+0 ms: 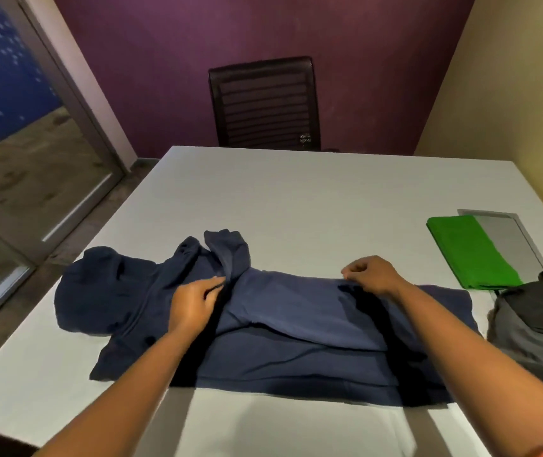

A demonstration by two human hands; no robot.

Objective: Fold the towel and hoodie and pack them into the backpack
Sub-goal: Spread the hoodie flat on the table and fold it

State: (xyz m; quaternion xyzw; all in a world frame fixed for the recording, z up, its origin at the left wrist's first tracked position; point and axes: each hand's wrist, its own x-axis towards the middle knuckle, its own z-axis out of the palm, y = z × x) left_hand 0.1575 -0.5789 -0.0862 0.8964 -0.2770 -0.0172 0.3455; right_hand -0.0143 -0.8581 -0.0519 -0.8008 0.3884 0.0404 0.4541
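Your left hand lies on the navy hoodie just right of the hood, fingers curled and pinching the base of the far sleeve where it doubles back over the chest. That sleeve's loose end rises behind your fingertips toward the far side of the table. The hood itself spreads flat at the far left, beyond your left wrist.

The hoodie's long axis runs across you, hood to the left and hem to the right, near the front edge of the table. Its body looks already narrowed, with the near side folded in as a long band. Further right, your right hand is a loose fist at the far edge of the body, thumb and forefinger seeming to nip the cloth there; how much it holds I cannot tell.

For the next fold, judge it this way: the sleeve must lie along that left-right axis, so the left hand, being nearer the shoulder, should lead while the right steadies the far edge.

Right again, the green towel lies folded flat, well apart from the hoodie, partly over a grey panel set in the table. The backpack sits at the far right, just beside the hoodie's hem and nearest your right arm.
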